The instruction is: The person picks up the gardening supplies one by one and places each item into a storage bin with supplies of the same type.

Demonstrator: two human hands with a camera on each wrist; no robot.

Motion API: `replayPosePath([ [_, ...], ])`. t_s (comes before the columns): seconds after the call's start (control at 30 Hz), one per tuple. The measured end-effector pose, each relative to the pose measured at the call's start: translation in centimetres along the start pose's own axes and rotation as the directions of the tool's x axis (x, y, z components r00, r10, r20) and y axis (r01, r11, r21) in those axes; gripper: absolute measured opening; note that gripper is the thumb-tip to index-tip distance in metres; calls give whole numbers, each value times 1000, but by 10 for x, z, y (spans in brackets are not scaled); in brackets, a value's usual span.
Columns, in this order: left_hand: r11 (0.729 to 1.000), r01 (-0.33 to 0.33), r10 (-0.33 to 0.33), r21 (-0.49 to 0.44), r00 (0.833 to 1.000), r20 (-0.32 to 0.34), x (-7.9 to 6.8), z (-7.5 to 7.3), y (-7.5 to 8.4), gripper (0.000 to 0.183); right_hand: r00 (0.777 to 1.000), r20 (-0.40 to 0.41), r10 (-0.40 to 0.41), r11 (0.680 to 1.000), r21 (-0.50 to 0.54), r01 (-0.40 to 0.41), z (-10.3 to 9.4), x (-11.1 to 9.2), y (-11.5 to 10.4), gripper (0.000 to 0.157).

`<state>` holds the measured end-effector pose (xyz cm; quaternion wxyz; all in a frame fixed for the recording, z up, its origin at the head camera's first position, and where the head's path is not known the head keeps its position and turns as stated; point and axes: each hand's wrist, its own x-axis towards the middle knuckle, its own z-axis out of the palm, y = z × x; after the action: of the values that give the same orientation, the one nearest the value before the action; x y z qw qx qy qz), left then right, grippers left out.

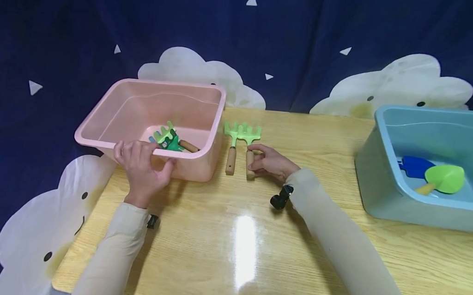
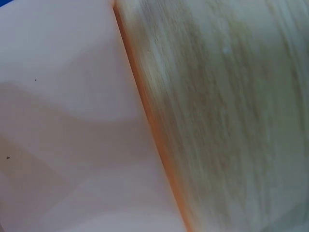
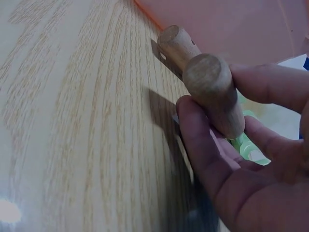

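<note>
Two toy hand rakes with green heads and wooden handles lie side by side just right of a pink bin (image 1: 195, 168). My right hand (image 1: 272, 162) pinches the wooden handle of the right rake (image 1: 249, 133) between thumb and fingers. Its handle end (image 3: 207, 77) shows large in the right wrist view. Beside it, the left rake (image 1: 231, 158) rests on the table close to the bin. My left hand (image 1: 139, 170) grips the bin's front rim, fingers over the edge and thumb outside. Only the bin's wall (image 2: 72, 145) and the table fill the left wrist view.
Inside the pink bin are green toy tools (image 1: 173, 142), one with a wooden handle. A blue bin (image 1: 383, 187) stands at the right, holding a dark blue tool head (image 1: 416, 166) and a green toy shovel (image 1: 446, 178). A dark blue curtain (image 1: 295, 41) hangs behind the table.
</note>
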<state>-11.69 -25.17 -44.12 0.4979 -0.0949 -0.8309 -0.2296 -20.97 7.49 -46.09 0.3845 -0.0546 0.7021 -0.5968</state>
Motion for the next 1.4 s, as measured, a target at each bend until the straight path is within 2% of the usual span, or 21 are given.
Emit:
replayPosePath([
  [0.47, 1000, 7, -7, 20, 1000, -11, -6, -6, -4, 47, 1000, -2, -2, 1000, -1, 2, 10, 4, 0, 75],
  [0.73, 1000, 1, -1, 9, 1000, -9, 0, -3, -3, 48, 1000, -30, 6, 999, -35, -7, 6, 7, 0, 74],
  [1.4, 1000, -4, 4, -1, 1000, -31, -1, 3, -2, 48, 1000, -24, 20, 994, -105, -23, 3, 1, -6, 75],
])
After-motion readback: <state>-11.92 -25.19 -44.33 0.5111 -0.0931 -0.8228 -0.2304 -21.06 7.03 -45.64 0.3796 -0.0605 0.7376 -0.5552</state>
